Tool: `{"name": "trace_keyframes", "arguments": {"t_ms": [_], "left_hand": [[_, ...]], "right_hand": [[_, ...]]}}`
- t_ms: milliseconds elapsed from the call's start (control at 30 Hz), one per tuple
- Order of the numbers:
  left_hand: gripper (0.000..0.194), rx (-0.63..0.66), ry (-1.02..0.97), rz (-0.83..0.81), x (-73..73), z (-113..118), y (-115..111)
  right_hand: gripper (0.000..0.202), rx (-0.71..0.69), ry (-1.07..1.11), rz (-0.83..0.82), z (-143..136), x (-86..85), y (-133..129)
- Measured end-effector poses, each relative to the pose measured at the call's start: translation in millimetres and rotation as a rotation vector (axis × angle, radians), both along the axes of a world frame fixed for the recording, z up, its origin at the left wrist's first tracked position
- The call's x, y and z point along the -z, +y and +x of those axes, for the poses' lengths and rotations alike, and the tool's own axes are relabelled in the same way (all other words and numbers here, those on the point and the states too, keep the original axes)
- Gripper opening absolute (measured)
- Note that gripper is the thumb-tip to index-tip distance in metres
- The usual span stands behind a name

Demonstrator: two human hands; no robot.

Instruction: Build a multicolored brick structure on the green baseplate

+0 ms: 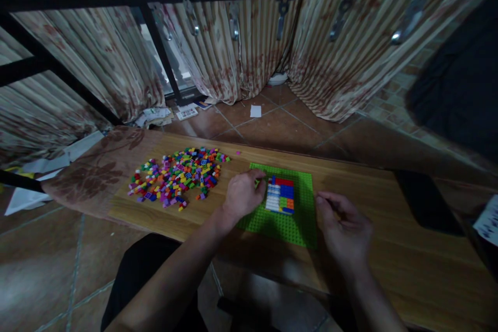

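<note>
The multicoloured brick block [280, 197] sits on the green baseplate [306, 224] on the table [373, 194], with the left hand [244, 194] curling its fingers [259, 196] just beside the block's left side and the right hand [347, 225] loosely curled near the baseplate's right edge, though whether either grips anything I cannot tell.

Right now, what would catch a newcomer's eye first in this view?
A heap of multicoloured toy bricks dominates the wooden table's left side. Next comes the bright green studded baseplate between the left hand and right hand, bearing a patchwork of white, blue, red and orange bricks.
</note>
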State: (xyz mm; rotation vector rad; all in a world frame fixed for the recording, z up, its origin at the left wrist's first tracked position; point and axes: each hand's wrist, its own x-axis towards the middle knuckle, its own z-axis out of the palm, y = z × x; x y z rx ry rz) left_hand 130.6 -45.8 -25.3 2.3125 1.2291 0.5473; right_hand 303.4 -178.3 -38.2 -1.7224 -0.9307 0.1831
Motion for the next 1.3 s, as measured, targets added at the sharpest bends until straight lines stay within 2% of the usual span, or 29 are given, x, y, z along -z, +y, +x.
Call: {"name": "trace_keyframes", "arguments": {"t_ms": [100, 167, 233, 333, 467, 600, 1000, 1300], "left_hand": [[0.031, 0.028, -0.134, -0.084, 4.8, 5.7, 15.3], [0.031, 0.111, -0.215, -0.175, 9.7, 11.9, 25.6], [0.034, 0.214, -0.247, -0.275, 14.1, 17.5, 33.4], [0.037, 0.31, -0.224, -0.378, 16.9, 21.6, 38.6], [0.033, 0.324, -0.191, -0.396, 16.3, 20.2, 38.0], [0.032, 0.307, -0.196, -0.385, 16.4, 17.6, 35.8], [0.03, 0.248, -0.207, -0.347, 15.1, 19.5, 31.0], [0.025, 0.289, -0.179, -0.385, 12.1, 22.7, 39.9]], "right_hand": [[0.025, -0.078, 0.02, -0.038, 9.4, -1.8, 21.4], [0.027, -0.149, 0.052, -0.048, 15.1, -0.5, 38.5], [0.03, -0.193, 0.096, -0.047, 18.8, 3.8, 53.2], [0.032, -0.188, 0.162, -0.048, 20.9, 15.5, 64.3], [0.032, -0.144, 0.202, -0.084, 20.6, 33.4, 60.6], [0.031, -0.147, 0.136, -0.088, 20.7, 43.5, 54.9], [0.032, -0.17, 0.009, -0.099, 20.1, 52.8, 56.6], [0.03, -0.166, -0.041, -0.095, 19.2, 53.2, 56.5]]}}
